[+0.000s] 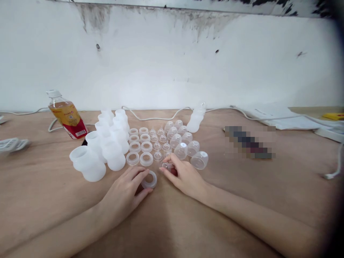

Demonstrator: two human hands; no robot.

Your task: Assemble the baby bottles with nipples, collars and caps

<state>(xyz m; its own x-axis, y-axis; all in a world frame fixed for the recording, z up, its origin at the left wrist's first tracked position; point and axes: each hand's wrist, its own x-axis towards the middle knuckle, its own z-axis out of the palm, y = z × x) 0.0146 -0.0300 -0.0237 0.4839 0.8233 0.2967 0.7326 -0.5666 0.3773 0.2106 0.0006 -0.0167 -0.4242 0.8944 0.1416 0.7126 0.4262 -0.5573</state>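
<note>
My left hand (126, 188) grips a translucent white bottle collar ring (154, 180) between thumb and fingers, tilted just above the wooden table. Close by, my right hand (186, 175) pinches a clear bottle teat (166, 166); its fingers partly cover it. Past my hands, several collar rings (146, 163) lie in two columns, with clear teats (157, 155) in columns beside them. Milky white baby bottles (92, 168) stand without tops in two rows on the left. Clear dome caps (199, 161) form two columns on the right.
One capped baby bottle (195, 118) stands at the back near the wall. A drink bottle (70, 118) stands at left behind the open bottles. A white cable (161, 119) runs along the back. White plastic bags (276, 116) and a blurred-out object (249, 143) lie right.
</note>
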